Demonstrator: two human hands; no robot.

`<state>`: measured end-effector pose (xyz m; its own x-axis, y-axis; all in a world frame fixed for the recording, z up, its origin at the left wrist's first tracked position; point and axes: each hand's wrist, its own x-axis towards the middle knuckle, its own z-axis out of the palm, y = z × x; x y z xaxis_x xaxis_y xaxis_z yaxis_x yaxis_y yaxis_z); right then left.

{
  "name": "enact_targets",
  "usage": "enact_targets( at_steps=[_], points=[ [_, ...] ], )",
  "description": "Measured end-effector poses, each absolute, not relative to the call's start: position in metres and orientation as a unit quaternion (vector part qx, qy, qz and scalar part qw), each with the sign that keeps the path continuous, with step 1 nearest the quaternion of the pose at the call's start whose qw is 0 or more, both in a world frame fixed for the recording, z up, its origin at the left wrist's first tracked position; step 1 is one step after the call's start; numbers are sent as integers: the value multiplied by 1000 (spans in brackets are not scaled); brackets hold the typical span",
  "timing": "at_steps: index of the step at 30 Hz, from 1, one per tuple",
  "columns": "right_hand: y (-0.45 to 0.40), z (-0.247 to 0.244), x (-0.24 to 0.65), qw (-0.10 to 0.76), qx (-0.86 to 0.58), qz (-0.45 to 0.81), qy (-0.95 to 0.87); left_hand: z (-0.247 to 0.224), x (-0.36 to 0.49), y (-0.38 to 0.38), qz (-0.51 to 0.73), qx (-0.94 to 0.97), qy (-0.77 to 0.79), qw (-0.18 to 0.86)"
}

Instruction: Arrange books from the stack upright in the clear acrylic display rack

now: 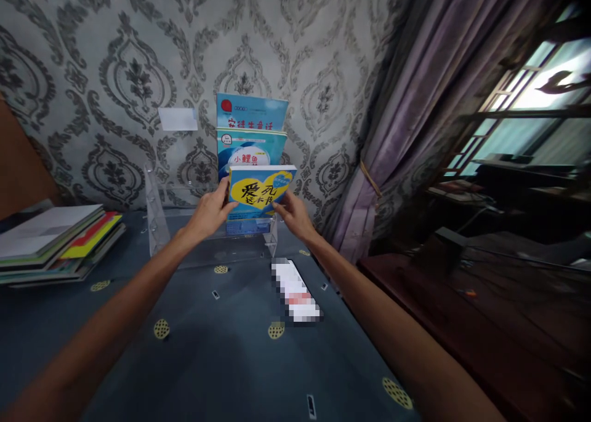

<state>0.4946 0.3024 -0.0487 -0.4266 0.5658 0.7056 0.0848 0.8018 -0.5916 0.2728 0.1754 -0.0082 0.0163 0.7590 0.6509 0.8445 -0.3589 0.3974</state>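
A blue book [258, 191] with a yellow heart on its cover is gripped at both sides, tilted slightly, in front of a clear plastic rack [157, 219]. My left hand [212, 208] closes on its left edge, thumb on the front. At the lower right edge, my right hand [295, 214] also grips it. Behind it two more books stand in the rack: a teal one [252, 142] and, higher at the back, a light blue one [253, 109]. The held book hides their lower parts. Whether it touches the rack I cannot tell.
A stack of books and papers [55, 240] lies on the left of the cloth-covered table [194, 360]. A blurred-out phone-like object [295, 290] rests right of centre. A patterned wall [323, 40] rises behind; a tied curtain [369, 182] hangs at the right.
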Motion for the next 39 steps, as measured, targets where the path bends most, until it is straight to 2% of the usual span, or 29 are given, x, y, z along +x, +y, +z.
enact_targets(
  at_steps=[5,12,17,39],
  points=[
    [309,-56,495,498,-243,223,-802,-13,278,179,-393,-699,-590,99],
    [314,-66,497,503,-291,176,-794,-14,289,177,-199,-656,-712,152],
    [310,-75,498,494,-293,165,-801,-15,294,172,-126,-630,-746,175],
    [311,-67,484,499,-336,113,-791,-11,306,174,-143,-621,-760,127]
  ],
)
